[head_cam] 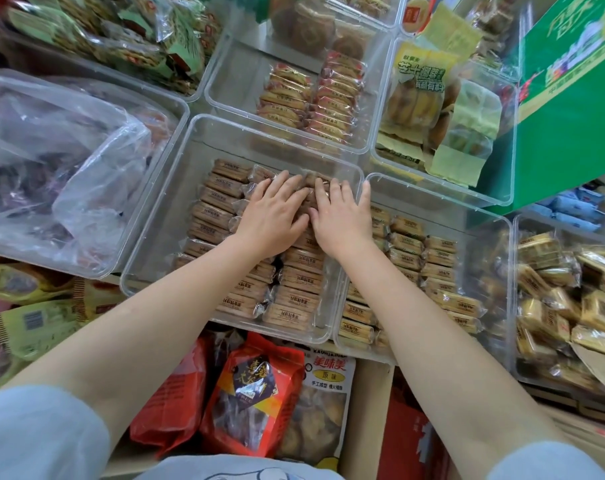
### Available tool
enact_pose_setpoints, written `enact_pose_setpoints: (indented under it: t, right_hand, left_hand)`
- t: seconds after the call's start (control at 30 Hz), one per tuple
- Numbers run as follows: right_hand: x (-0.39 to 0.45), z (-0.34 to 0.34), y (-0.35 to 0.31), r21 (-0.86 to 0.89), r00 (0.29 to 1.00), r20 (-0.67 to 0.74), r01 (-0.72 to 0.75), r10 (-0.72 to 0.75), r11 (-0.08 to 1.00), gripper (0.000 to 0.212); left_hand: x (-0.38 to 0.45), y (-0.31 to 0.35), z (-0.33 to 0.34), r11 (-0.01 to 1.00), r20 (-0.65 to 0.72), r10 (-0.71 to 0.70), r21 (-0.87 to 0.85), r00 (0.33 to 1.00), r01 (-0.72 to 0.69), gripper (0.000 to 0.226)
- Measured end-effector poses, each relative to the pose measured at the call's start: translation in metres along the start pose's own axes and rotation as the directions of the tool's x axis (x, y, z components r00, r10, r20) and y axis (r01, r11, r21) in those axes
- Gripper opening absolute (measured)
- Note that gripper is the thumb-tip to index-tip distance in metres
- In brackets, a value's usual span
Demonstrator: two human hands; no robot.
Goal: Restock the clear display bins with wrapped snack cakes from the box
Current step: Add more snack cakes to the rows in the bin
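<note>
Both hands lie flat on the wrapped snack cakes (225,211) in the central clear bin (162,216). We note the left hand (271,216) palm down, fingers straight and spread, pressing the middle row near the bin's far end. The right hand (341,216) sits just beside it, thumbs almost touching, fingers likewise extended over the cakes, the little finger reaching up beside the bin's right wall. Neither hand curls round a cake; whether any fingertip hooks a wrapper edge we cannot tell, since the view there is slightly blurred.

The cakes in this bin stand in three rows of brown-labelled packets, filling it from the near edge to roughly two-thirds of its depth.

To the right, touching this bin, a second clear bin (491,271) holds rows of yellower packets. Behind, another bin (225,98) carries two short rows of cakes. To the left, a bin (162,109) contains a crumpled clear plastic bag (69,150). A green carton (571,98) stands at upper right. Below the bins, a red snack pouch (256,393) lies on a lower shelf.
</note>
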State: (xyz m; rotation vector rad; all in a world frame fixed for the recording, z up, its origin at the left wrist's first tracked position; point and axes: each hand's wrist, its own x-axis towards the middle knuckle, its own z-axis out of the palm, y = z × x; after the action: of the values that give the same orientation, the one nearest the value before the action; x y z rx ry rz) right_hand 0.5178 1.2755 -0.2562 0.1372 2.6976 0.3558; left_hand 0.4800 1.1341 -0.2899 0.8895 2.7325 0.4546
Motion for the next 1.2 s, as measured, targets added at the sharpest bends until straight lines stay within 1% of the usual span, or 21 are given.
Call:
enact_pose_setpoints:
  t: [0.1,0.13,0.2,0.23,0.27,0.3,0.37,0.4,0.43,0.5,0.57,0.63,0.67,0.7,0.77,0.87,0.93,1.0,1.07,1.13,1.2]
  right_hand:
    - [-0.005,-0.013,0.013,0.081,0.997,0.038,0.070,-0.074,0.994,0.061]
    - [-0.012,-0.018,0.019,0.138,0.995,0.015,0.099,-0.102,0.986,0.060]
    - [-0.040,-0.025,0.030,0.308,0.986,-0.130,0.143,-0.108,0.941,0.054]
    - [-0.063,-0.028,0.036,0.419,0.976,-0.207,0.149,-0.066,0.896,0.049]
    - [-0.088,-0.029,0.043,0.543,0.971,-0.239,0.142,-0.010,0.827,0.045]
    - [-0.115,-0.030,0.050,0.662,0.975,-0.218,0.120,0.037,0.739,0.041]
    - [-0.172,-0.029,0.069,0.838,0.997,-0.060,0.019,0.058,0.546,0.038]
    - [-0.200,-0.029,0.078,0.880,0.999,0.000,-0.022,0.047,0.474,0.035]
    - [-0.228,-0.028,0.089,0.896,0.999,0.015,-0.033,0.044,0.442,0.031]
    - [-0.279,-0.024,0.111,0.894,0.996,-0.031,-0.011,0.086,0.448,0.022]
    - [-0.328,-0.018,0.135,0.876,0.980,-0.094,-0.003,0.177,0.483,0.016]
    - [-0.378,-0.013,0.161,0.884,0.941,-0.158,0.000,0.298,0.468,0.014]
    - [-0.402,-0.010,0.175,0.891,0.914,-0.187,0.003,0.361,0.455,0.013]
    - [-0.426,-0.006,0.190,0.896,0.884,-0.208,0.000,0.419,0.444,0.013]
    - [-0.468,0.010,0.220,0.896,0.832,-0.217,-0.037,0.510,0.442,0.011]
    - [-0.519,0.051,0.263,0.874,0.795,-0.151,-0.171,0.588,0.456,0.011]
    - [-0.544,0.083,0.289,0.824,0.790,-0.095,-0.279,0.605,0.494,0.010]
    - [-0.562,0.117,0.315,0.755,0.786,-0.020,-0.393,0.618,0.525,0.010]
    - [-0.572,0.154,0.342,0.686,0.765,0.033,-0.485,0.643,0.542,0.014]
    - [-0.573,0.190,0.370,0.622,0.743,0.071,-0.555,0.666,0.553,0.023]
    - [-0.565,0.218,0.395,0.545,0.733,0.136,-0.617,0.666,0.568,0.034]
  left_hand:
    - [-0.002,-0.001,-0.016,1.000,0.107,0.005,0.011,0.994,-0.006,0.060]
    - [-0.006,0.000,-0.024,1.000,0.122,0.012,-0.002,0.993,-0.012,0.060]
    - [-0.021,0.004,-0.041,0.997,0.081,0.020,-0.074,0.997,-0.014,0.059]
    - [-0.033,0.008,-0.049,0.993,0.042,0.010,-0.121,0.999,-0.005,0.057]
    - [-0.045,0.013,-0.057,0.985,0.012,-0.009,-0.170,1.000,0.011,0.052]
    - [-0.059,0.020,-0.063,0.977,-0.003,-0.028,-0.212,1.000,0.027,0.046]
    - [-0.086,0.042,-0.070,0.963,0.013,-0.030,-0.267,0.999,0.033,0.035]
    - [-0.100,0.058,-0.070,0.960,0.037,-0.009,-0.279,0.999,0.018,0.031]
    - [-0.114,0.077,-0.070,0.957,0.055,0.025,-0.289,0.998,-0.008,0.029]
    - [-0.141,0.119,-0.063,0.940,0.085,0.116,-0.330,0.990,-0.082,0.026]
    - [-0.166,0.167,-0.053,0.912,0.110,0.220,-0.375,0.969,-0.164,0.026]
    - [-0.193,0.220,-0.041,0.875,0.115,0.321,-0.416,0.940,-0.248,0.036]
    - [-0.206,0.247,-0.035,0.849,0.112,0.380,-0.436,0.918,-0.298,0.044]
    - [-0.218,0.274,-0.029,0.825,0.113,0.438,-0.444,0.892,-0.349,0.047]
    - [-0.242,0.325,-0.019,0.777,0.092,0.527,-0.456,0.845,-0.434,0.036]
    - [-0.269,0.395,-0.003,0.695,0.005,0.622,-0.465,0.783,-0.549,0.033]
    - [-0.281,0.435,0.010,0.661,-0.027,0.652,-0.469,0.758,-0.586,0.029]
    - [-0.288,0.471,0.025,0.667,-0.043,0.651,-0.445,0.758,-0.598,0.027]
    - [-0.290,0.496,0.043,0.726,-0.053,0.606,-0.372,0.793,-0.579,0.027]
    - [-0.288,0.510,0.059,0.808,-0.038,0.527,-0.287,0.849,-0.515,0.027]
    - [-0.287,0.515,0.071,0.859,-0.052,0.491,-0.137,0.870,-0.493,0.024]
